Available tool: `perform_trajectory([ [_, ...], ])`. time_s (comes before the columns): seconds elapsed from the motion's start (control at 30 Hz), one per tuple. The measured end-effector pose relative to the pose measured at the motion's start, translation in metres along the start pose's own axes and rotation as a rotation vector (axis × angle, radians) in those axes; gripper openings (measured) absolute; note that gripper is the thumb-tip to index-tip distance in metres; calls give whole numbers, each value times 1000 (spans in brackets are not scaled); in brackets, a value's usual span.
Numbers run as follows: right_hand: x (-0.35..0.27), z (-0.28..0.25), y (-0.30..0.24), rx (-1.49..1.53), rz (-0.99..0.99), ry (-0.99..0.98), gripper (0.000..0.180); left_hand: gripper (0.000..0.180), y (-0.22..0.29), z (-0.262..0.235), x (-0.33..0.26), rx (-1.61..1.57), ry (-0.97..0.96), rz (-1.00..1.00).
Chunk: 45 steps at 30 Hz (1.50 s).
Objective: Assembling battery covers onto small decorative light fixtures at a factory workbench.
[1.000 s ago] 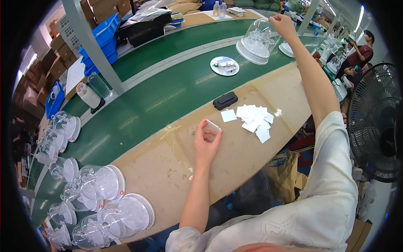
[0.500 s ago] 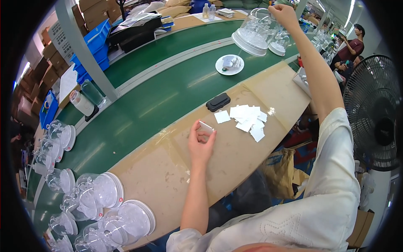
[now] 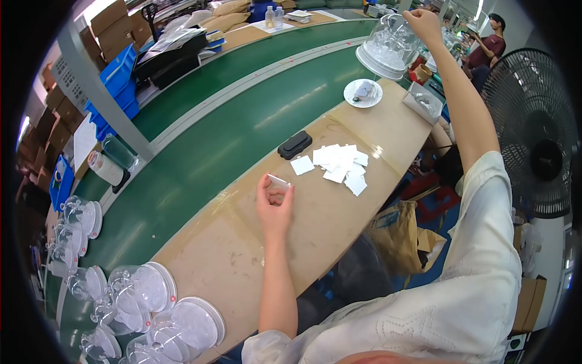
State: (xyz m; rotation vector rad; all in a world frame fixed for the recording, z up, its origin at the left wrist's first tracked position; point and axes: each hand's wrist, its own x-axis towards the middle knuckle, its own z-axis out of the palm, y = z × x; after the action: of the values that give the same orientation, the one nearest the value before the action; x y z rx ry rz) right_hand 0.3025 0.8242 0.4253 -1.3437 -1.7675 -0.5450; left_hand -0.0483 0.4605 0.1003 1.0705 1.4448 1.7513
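Observation:
My left hand hovers over the tan worktable and pinches a small clear packet between thumb and fingers. My right arm stretches far out to the upper right, where my right hand grips the top of a clear plastic dome lifted above the green conveyor belt. A loose heap of small white squares lies on the table just right of my left hand, beside a flat black case.
A white dish with small parts sits below the dome. Several clear domes crowd the belt's lower left. Blue bins and cardboard boxes line the far side. A floor fan stands at right, a person beyond it.
My right hand has drawn the clear dome nearer along the belt. My left hand still holds the small packet in the same spot. The view has shifted slightly.

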Motion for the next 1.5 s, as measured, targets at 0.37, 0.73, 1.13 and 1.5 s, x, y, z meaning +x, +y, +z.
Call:
perform_trajectory([
  [0.37, -68, -25, 30, -131, 197, 42, 44, 58, 5, 2, -1, -3, -27, -18],
  [0.73, -116, -44, 62, -149, 371, 59, 43, 56, 7, 3, -1, -8, -25, -9],
  [1.13, -168, -52, 83, -176, 440, 120, 36, 53, 12, 5, -3, -14, -43, -5],
  [1.5, -210, -60, 116, -171, 295, 283, 33, 55, 13, 6, -3, 41, -70, -21],
])
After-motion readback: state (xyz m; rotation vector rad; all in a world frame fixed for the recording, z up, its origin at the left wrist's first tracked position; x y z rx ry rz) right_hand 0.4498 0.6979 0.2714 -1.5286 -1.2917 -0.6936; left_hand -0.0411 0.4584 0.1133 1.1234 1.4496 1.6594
